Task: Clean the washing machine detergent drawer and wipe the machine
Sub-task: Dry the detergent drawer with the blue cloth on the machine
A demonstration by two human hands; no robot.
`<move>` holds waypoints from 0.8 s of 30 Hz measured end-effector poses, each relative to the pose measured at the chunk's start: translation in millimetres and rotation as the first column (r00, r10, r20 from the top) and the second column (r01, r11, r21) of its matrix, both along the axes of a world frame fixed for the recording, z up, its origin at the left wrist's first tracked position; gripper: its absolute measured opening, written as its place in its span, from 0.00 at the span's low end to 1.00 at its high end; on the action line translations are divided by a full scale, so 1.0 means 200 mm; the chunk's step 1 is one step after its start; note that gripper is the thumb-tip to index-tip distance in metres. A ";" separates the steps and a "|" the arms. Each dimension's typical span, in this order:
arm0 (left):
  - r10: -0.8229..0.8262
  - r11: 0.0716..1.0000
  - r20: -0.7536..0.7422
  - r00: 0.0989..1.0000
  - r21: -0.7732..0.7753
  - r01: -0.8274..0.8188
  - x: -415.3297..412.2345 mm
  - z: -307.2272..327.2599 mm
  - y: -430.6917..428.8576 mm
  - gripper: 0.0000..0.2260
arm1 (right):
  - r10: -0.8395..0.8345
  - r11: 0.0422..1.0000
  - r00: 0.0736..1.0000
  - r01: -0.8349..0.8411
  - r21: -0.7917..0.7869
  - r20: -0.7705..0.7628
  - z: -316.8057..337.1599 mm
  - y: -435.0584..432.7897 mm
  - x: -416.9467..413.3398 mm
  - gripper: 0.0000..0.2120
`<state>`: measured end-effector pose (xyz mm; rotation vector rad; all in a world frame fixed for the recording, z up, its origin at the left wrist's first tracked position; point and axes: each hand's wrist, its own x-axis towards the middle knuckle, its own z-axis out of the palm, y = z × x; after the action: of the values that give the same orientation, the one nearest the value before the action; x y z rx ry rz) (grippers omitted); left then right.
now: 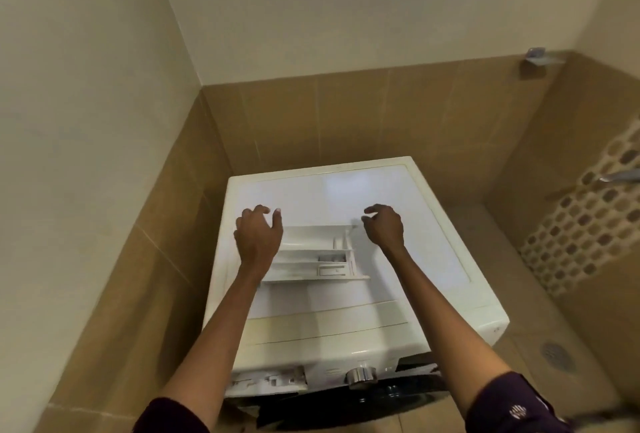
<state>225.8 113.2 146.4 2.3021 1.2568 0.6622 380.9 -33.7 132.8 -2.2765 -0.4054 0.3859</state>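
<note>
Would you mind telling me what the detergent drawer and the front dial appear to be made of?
Detergent drawer: likely white moulded plastic, with thin partition walls and a dull sheen. Dial: looks chrome-finished, with bright highlights; metal or plated plastic, cannot tell.

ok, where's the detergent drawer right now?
Head view: the detergent drawer lies on top of the washing machine, left of centre, between the left hand and the right hand.

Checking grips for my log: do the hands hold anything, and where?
Nothing is held: left hand and right hand hover loosely curled beside the detergent drawer.
</note>
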 end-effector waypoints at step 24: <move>-0.908 0.147 0.322 0.267 -0.350 0.925 1.06 0.36 -3.05 0.11 | -0.814 0.581 0.522 0.739 0.341 0.256 0.62 -3.00 0.01 0.09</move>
<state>438.3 -496.5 218.4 2.0301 -0.2508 -0.1131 383.1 -634.3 256.0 -2.0698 0.4226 -0.5752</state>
